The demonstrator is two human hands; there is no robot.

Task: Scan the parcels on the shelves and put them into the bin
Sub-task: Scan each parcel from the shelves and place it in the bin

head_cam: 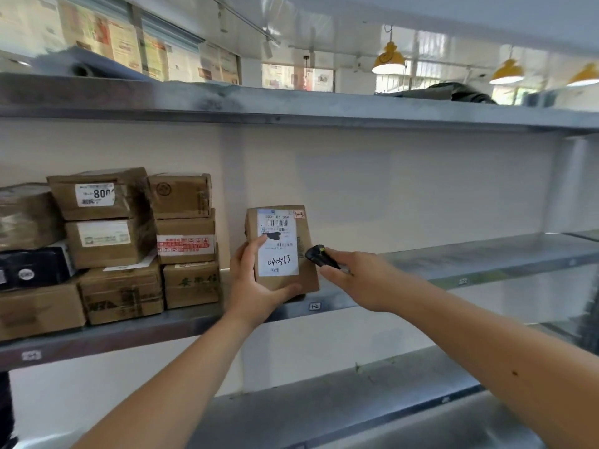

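Note:
A small brown cardboard parcel (304, 254) with a white shipping label stands upright in front of the middle shelf (486, 254). My left hand (256, 286) grips it from the left and underneath, thumb on the label. My right hand (359, 280) holds a small black handheld scanner (321, 256) with its tip pointed at the parcel's right side, close to the label's barcode. A stack of several brown cardboard parcels (129, 241) sits on the same shelf to the left. The bin is out of view.
The grey metal shelf unit has an upper shelf (291, 105) carrying dark bags and a lower shelf (356, 393) beneath my arms. A black box (32, 267) sits among the stacked parcels at the far left. Yellow lamps (389, 59) hang behind.

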